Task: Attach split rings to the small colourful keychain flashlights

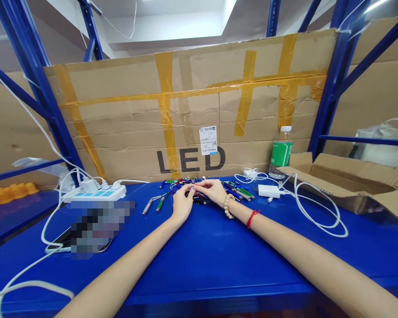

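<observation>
My left hand [183, 203] and my right hand [213, 191] meet over the far middle of the blue table, fingertips pinched together. Whatever sits between the fingers is too small and covered to make out. Behind and around both hands lies a pile of small pen-like metal sticks [242, 192] in green, blue, red and silver. Left of my left hand, a silver stick [147, 206] and a green one [162, 202] lie apart from the pile. A beaded bracelet [228, 206] and a red string [253, 218] circle my right wrist.
On the left are a white power strip [114, 193], cables and a blurred-out flat device [96, 229]. To the right stand a green-labelled bottle [281, 152], a white charger [268, 191] with a looped cable, and an open cardboard box [354, 181]. A large cardboard sheet [132, 128] closes the back.
</observation>
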Demonstrator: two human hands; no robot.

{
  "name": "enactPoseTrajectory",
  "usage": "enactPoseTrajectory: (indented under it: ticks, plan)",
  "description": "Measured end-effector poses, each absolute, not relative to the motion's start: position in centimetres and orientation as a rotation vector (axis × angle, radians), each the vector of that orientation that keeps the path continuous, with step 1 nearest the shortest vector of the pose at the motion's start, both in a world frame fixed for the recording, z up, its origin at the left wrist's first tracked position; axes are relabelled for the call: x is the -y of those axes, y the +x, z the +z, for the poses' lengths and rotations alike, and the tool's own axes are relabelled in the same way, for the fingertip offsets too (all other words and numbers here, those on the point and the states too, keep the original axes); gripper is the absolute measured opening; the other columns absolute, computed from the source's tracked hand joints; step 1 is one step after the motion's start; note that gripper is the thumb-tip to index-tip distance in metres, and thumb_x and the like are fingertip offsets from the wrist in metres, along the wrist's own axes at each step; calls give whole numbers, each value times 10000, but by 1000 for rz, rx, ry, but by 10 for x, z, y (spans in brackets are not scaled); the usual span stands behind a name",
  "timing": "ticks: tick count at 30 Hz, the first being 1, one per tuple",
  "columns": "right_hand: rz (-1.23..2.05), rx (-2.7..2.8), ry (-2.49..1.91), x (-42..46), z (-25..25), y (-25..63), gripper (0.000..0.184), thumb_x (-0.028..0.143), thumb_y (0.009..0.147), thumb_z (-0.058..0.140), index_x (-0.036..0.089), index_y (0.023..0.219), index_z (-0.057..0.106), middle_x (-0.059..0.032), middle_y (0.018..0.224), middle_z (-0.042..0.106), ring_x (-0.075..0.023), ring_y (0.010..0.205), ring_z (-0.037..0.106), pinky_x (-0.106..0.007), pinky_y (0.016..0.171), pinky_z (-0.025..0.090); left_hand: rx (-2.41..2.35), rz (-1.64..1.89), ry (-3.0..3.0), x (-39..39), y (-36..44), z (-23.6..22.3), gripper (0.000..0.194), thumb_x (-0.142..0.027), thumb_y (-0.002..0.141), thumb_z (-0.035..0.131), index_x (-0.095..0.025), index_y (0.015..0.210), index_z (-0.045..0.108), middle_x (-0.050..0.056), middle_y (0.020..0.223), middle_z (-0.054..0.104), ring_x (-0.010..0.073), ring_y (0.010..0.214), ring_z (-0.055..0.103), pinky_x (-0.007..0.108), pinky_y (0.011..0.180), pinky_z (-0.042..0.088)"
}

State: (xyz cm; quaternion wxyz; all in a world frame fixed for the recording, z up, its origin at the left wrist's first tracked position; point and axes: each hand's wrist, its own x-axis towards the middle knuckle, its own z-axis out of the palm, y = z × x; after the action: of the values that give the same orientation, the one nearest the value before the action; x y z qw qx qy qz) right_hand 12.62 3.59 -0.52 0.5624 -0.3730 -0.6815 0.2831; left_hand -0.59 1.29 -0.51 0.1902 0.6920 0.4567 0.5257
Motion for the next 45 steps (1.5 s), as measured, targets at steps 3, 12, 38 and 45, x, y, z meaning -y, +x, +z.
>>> enactPoseTrajectory:
  ticks: [3, 12, 38, 45]
  plan:
    - [725, 1628, -867, -39, -6, 132, 281, 391, 599, 675, 122, 675, 691, -55, 681, 672, -139, 630, 592, -250, 607, 466, -1275, 1428, 2024, -11, -7, -3, 197, -185, 778, 480, -180, 892, 641, 44, 931, 674, 184, 875, 606, 315, 826, 436]
    - [852, 1726, -902, -41, -1, 148, 302, 406, 560, 691, 117, 647, 681, -14, 587, 627, -101, 545, 532, -208, 487, 403, -1260, 1298, 2059, -7, -4, -3, 180, -237, 783, 474, -170, 889, 603, 21, 720, 659, 156, 711, 612, 267, 711, 446]
    - [903, 1764, -934, -39, -1, 154, 320, 435, 504, 704, 130, 541, 616, 18, 483, 560, -78, 460, 478, -210, 456, 382, -1127, 1196, 2233, -7, -10, -3, 282, -276, 781, 449, -177, 897, 686, 1, 605, 644, 123, 513, 516, 215, 520, 397]
    - [837, 1807, -959, -36, -1, 148, 424, 498, 579, 653, 149, 427, 467, 51, 395, 453, -41, 384, 367, -190, 396, 294, -1146, 1181, 2295, -6, -10, -2, 219, -200, 769, 482, -189, 790, 699, 5, 696, 688, 157, 639, 603, 248, 651, 451]
